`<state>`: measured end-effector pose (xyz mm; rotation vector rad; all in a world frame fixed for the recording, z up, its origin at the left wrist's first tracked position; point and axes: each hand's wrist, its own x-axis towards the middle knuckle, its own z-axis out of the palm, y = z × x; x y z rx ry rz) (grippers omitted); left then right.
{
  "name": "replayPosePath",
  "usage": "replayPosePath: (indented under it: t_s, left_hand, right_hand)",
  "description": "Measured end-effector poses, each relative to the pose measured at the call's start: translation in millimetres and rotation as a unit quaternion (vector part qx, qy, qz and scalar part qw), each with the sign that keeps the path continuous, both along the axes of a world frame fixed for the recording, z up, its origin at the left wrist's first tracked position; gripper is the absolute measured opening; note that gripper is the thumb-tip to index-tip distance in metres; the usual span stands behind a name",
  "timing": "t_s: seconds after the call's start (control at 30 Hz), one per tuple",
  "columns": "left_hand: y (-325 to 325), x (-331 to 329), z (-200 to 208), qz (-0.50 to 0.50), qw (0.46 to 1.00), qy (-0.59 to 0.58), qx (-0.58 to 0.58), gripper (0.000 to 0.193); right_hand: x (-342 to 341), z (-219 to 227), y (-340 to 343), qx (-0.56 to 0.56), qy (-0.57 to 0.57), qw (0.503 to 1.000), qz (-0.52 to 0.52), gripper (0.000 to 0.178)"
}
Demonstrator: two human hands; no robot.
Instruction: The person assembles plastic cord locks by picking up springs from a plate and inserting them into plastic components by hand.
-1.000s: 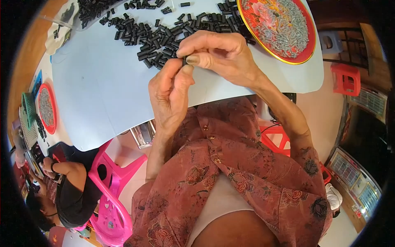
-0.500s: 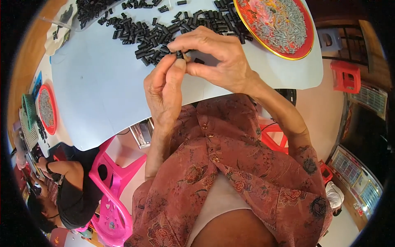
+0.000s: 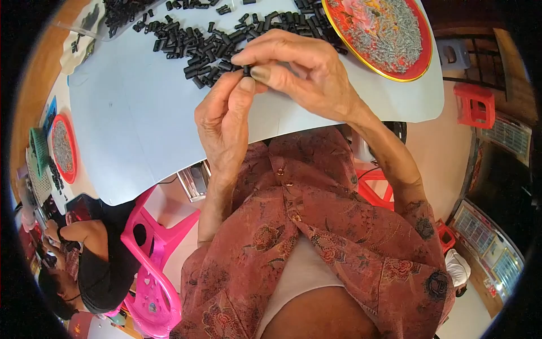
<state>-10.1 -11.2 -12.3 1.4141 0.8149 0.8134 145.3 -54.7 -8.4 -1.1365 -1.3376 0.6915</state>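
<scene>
A small black cylindrical plastic piece [image 3: 247, 70] sits pinched between the fingertips of both hands, held just above the near edge of the pale blue sheet-covered table [image 3: 130, 130]. The right hand [image 3: 305, 76] closes on it from above with thumb and forefinger, its other fingers curled over; the left hand [image 3: 223, 121] rises from below and presses its thumb and forefinger tip against the same piece. Most of the piece is hidden by the fingers, so its exact shape is hard to make out.

Just beyond the hands lies a loose scatter of many more short black plastic tubes [image 3: 192, 42], spread across the far part of the table. To the right of that scatter, near the right hand, stands a round red tray with a gold rim [image 3: 420, 59], heaped with tiny grey metal parts [image 3: 389, 31]. At the table's far left edge is a second, smaller round red tray [image 3: 63, 150], also holding grey bits. Below the table on the left stands a bright pink plastic chair [image 3: 152, 265], and beside it another person in a black top [image 3: 96, 265] bends over. A red plastic stool [image 3: 474, 104] stands on the floor at the right.
</scene>
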Motion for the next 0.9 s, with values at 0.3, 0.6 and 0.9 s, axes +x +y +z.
replayPosePath:
  t_s: [0.3,0.6,0.9]
  left_hand:
    - [1.5,2.8,-0.9,-0.032,0.999,-0.02,0.038,0.019]
    - [3.1,1.1,1.3,-0.037,0.999,-0.014,0.008,0.02]
    - [2.2,2.8,2.3,-0.012,0.999,-0.026,-0.034,0.022]
  right_hand:
    - [7.8,2.4,5.9,-0.081,0.105,0.991,0.03,0.011]
    - [10.3,-6.5,4.2,-0.023,0.078,0.995,0.058,0.021]
    - [5.5,7.3,0.2,0.029,-0.181,0.983,-0.021,0.045]
